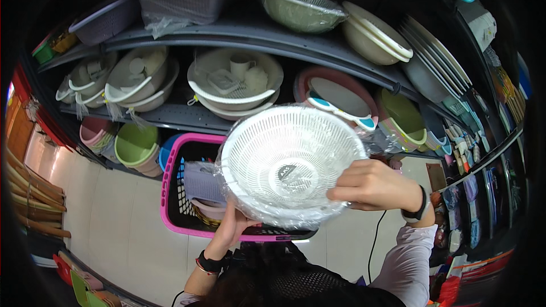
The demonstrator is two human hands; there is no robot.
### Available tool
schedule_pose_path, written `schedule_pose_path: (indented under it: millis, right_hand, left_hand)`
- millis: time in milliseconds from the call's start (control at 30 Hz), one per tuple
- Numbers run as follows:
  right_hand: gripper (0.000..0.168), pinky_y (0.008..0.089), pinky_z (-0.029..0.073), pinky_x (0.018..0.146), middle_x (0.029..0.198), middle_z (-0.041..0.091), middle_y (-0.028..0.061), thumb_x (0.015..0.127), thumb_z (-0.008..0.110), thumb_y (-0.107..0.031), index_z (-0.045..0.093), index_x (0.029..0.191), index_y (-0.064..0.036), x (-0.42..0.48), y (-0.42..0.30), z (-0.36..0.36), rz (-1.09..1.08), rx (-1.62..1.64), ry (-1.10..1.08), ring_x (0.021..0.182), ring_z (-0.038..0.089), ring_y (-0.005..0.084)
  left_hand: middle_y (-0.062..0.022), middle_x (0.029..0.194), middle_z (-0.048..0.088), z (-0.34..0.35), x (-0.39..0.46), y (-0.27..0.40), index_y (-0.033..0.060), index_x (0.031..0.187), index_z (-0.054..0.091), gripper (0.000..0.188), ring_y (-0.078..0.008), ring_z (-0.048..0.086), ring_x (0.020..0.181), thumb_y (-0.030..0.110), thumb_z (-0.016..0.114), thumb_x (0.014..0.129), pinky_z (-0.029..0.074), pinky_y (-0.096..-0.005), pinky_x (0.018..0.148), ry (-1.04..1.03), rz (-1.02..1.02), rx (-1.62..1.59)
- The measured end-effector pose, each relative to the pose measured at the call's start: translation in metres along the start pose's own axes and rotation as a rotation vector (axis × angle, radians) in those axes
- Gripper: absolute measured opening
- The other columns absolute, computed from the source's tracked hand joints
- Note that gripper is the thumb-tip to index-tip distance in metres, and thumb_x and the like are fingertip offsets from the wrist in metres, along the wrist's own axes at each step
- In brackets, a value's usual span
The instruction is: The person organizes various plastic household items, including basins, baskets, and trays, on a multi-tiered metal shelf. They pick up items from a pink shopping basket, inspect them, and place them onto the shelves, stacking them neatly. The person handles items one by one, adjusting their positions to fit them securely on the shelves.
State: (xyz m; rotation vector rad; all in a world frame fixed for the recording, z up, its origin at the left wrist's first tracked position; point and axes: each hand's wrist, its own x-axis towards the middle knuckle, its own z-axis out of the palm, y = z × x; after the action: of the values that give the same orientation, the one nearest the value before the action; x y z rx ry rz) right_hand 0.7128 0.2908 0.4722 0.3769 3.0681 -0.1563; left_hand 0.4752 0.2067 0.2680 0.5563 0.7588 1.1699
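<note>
Between my two hands is a round white plastic colander [294, 157], wrapped in clear film, its slotted inside facing up with a dark sticker at its middle. My left hand [235, 224] supports it from the lower left, the fingers partly hidden beneath. My right hand [362, 185] grips the rim at the right, fingers closed over the film. Below the colander and partly covered by it is a black basket with a pink rim [166, 192]. Inside the basket lie a purple slotted plastic basket [204, 181], a pale bowl-like item [209, 209] and some gold-coloured things.
Ahead, dark metal shelves [183, 38] carry wrapped basins, baskets and strainers. Green buckets [136, 145] stand underneath at left. Wooden handles [36, 204] are stacked far left; hanging goods [463, 149] line the right. A black cable [375, 238] crosses the tiled floor [128, 221].
</note>
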Motion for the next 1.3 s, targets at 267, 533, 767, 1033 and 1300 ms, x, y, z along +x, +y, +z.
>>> schedule_pose_path:
  millis: [267,533,767,1033,1300]
  right_hand:
    - [0.020,0.0266,0.042,0.062,0.072,0.055,0.0011,0.064,0.061,-0.011,0.057,0.083,-0.011,-0.014,-0.033,-0.080,-0.111,-0.359,0.493,0.067,0.055,0.0171]
    - [0.041,0.0364,0.039,0.082,0.089,0.054,0.0085,0.056,0.068,-0.003,0.054,0.094,-0.005,0.002,0.020,-0.133,0.033,-0.620,0.679,0.089,0.051,0.0283]
    - [0.046,0.0374,0.039,0.084,0.098,0.055,0.0102,0.060,0.069,0.001,0.052,0.103,-0.004,0.019,0.082,-0.155,0.073,-0.564,0.750,0.095,0.050,0.0306]
    - [0.049,0.0375,0.037,0.086,0.101,0.054,0.0113,0.062,0.069,-0.002,0.050,0.108,-0.003,0.034,0.143,-0.163,0.094,-0.663,0.864,0.098,0.049,0.0304]
    - [0.046,0.0384,0.038,0.085,0.101,0.053,0.0125,0.064,0.066,-0.003,0.050,0.107,-0.003,0.049,0.201,-0.165,0.146,-0.683,0.855,0.097,0.048,0.0313]
  left_hand:
    - [-0.0094,0.128,0.041,0.032,-0.016,0.087,0.0062,0.132,0.029,0.048,-0.0213,0.044,0.115,0.037,0.031,0.096,0.036,-0.0357,0.096,-0.370,0.662,0.225]
    - [-0.0083,0.139,0.027,0.102,0.062,0.182,0.0142,0.140,0.008,0.059,-0.0257,0.036,0.123,0.035,0.038,0.094,0.033,-0.0441,0.099,-0.361,0.841,0.109]
    - [-0.0115,0.131,0.035,0.126,0.111,0.228,0.0155,0.139,0.014,0.057,-0.0240,0.044,0.112,0.036,0.040,0.093,0.035,-0.0382,0.094,-0.244,0.923,0.223]
    - [-0.0123,0.131,0.034,0.132,0.179,0.264,0.0150,0.139,0.017,0.054,-0.0257,0.047,0.109,0.034,0.039,0.093,0.036,-0.0360,0.094,-0.197,1.015,0.322]
    - [-0.0218,0.131,0.037,0.137,0.241,0.281,0.0098,0.140,0.015,0.056,-0.0346,0.040,0.118,0.032,0.035,0.092,0.032,-0.0371,0.098,0.047,1.148,0.613]
